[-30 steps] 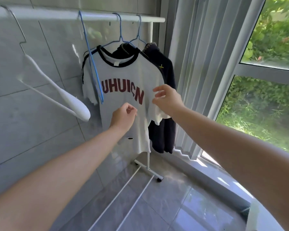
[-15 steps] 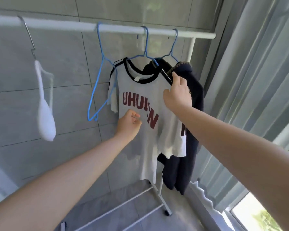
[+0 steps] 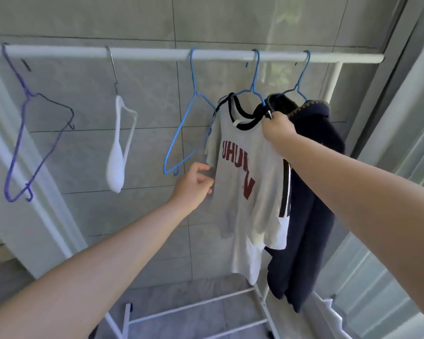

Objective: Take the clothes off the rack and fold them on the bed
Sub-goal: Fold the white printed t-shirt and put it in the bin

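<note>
Right hand [image 3: 278, 129] covers the white T-shirt [image 3: 242, 192] collar and shoulder, can't tell if it grips the fabric or the blue hanger [image 3: 253, 77]. Its forearm and a fabric fold cut the red lettering, only "UHU" and "V" readable. Dark garment [image 3: 311, 204] mostly behind shirt and arm. Rack rail [image 3: 157, 54] runs off left edge. Left hand [image 3: 196, 185] fingertips hidden at the shirt edge.

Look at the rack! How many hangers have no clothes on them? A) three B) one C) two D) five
A: three hang bare on the rail, a purple wire hanger, a white hanger and a blue wire hanger, while the other two blue ones carry the white T-shirt and the dark garment.
</note>
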